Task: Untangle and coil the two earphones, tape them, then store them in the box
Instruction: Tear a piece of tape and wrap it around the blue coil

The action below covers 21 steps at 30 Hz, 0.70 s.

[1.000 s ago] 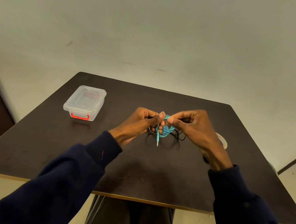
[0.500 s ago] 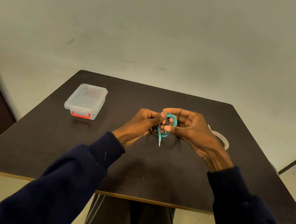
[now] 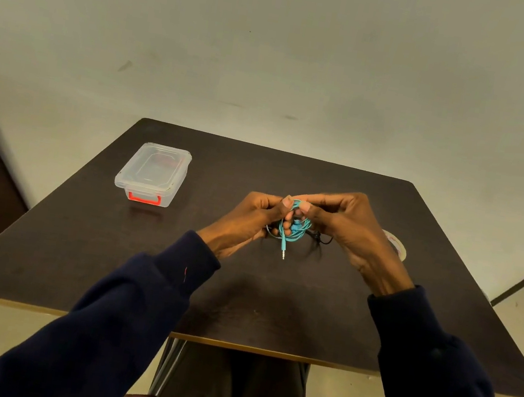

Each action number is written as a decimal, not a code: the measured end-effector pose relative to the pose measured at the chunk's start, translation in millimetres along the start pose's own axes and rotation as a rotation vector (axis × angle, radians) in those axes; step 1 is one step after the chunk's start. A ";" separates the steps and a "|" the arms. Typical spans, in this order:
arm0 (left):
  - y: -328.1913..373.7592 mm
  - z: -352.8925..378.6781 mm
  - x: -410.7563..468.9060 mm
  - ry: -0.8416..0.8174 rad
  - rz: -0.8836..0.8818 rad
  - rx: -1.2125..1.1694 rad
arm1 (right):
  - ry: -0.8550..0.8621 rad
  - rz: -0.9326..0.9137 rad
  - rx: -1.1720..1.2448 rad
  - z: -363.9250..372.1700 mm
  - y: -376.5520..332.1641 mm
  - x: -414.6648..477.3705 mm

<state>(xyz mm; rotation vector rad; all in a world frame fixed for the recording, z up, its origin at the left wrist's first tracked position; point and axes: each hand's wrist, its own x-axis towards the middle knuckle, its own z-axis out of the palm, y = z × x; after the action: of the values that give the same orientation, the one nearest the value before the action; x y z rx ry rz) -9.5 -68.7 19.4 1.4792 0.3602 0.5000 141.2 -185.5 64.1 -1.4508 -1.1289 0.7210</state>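
A coiled teal earphone cable is pinched at its top by both the left hand and the right hand, above the dark worktop, right of the clear red-latched plastic box.

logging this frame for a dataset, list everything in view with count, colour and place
table: 1, dark brown, centre of view
teal earphone: 1, teal, coiled, pinched above the table's middle, plug hanging down
black earphone: 1, black, strands showing beside the teal coil; held or lying, cannot tell
box: 1, clear with red latch, lid on, table's far left
tape roll: 1, pale, table's right, partly hidden
sleeves: 2, navy, on both forearms
left hand: 1, pinches the teal earphone
right hand: 1, pinches the teal earphone
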 end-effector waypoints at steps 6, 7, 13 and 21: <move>-2.7 0.5 0.2 -0.019 -0.066 -0.134 | 0.147 0.121 0.164 7.5 4.8 7.1; -3.8 0.3 0.0 -0.019 -0.067 -0.183 | 0.162 0.103 0.158 9.2 5.0 8.2; -7.4 -5.2 -2.5 -0.012 -0.057 -0.289 | 0.056 0.065 0.126 9.2 7.5 7.9; -13.5 -10.0 -6.4 0.014 -0.064 -0.264 | 0.009 0.044 -0.006 8.6 13.3 8.0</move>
<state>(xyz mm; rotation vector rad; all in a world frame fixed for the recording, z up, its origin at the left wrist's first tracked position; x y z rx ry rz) -18.8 -63.8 4.8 1.2061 0.3374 0.4872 139.7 -174.0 50.7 -1.4866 -1.0962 0.7422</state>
